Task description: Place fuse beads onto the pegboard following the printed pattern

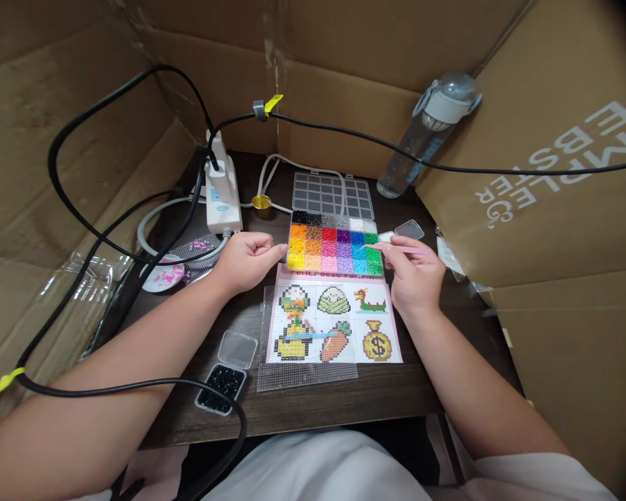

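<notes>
Nearest you, the black cable (135, 385) looped beside the open box of black beads (220, 384); a snag could have spilled it. Your left hand (245, 261) curled, seemingly against the bead tray (335, 250), your right hand (414, 275) pinching pink tweezers (396, 247) over it.

Right hand (414, 275) with pink tweezers (396, 248) over bead box (334, 273) (lid (332, 195) open)

Looks like an improvised hobby corner. Small dark wooden table (344, 407) closed in on all visible sides by walls of plain brown cardboard (57, 153). On the table craft material: bead box (335, 250) with many colours, pattern sheet (334, 321) with pixel pictures, clear pegboard (302, 377), pink tweezers (396, 248). Behind, white power strip (222, 195) with loose black cables (109, 387), and a water bottle (428, 132) leaning on the cardboard.
</notes>
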Motion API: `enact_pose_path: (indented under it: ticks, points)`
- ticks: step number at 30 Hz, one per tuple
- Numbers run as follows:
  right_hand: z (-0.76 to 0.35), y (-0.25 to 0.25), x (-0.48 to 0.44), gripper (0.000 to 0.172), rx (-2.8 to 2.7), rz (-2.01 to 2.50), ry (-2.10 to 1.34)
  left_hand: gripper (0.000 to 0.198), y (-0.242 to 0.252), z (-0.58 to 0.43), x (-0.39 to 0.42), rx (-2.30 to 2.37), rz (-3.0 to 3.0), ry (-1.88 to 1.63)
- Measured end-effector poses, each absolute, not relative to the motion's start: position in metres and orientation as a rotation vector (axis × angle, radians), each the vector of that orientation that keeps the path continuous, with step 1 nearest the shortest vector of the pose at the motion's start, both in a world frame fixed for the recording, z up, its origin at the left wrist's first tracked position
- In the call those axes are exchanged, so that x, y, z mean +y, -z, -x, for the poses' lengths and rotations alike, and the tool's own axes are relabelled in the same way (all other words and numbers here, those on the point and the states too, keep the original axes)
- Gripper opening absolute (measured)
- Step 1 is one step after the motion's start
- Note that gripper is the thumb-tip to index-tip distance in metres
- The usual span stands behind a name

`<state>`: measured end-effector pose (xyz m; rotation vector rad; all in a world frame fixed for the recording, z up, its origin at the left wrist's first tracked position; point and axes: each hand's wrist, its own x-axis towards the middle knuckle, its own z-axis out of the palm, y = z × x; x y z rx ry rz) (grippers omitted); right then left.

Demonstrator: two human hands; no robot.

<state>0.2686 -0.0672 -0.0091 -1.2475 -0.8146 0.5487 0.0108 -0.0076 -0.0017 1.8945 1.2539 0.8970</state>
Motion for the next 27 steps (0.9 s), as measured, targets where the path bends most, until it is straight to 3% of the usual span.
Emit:
enact_pose_path:
  ticks: [13,18,27]
  points:
    - [-0.256,-0.006,-0.066,0.019,-0.793,1.249,-0.610,0.048,0.000,-0.007,-0.008,1.259,-1.901,-0.859]
    - [-0.237,-0.026,-0.068,0.012,-1.068,1.227,-0.619,0.046,0.001,-0.005,-0.006,1.251,-1.905,-0.853]
    - [-0.200,0.008,-0.058,0.007,-1.264,1.251,-0.524,0.047,0.003,-0.006,-0.006,1.251,-1.867,-0.855]
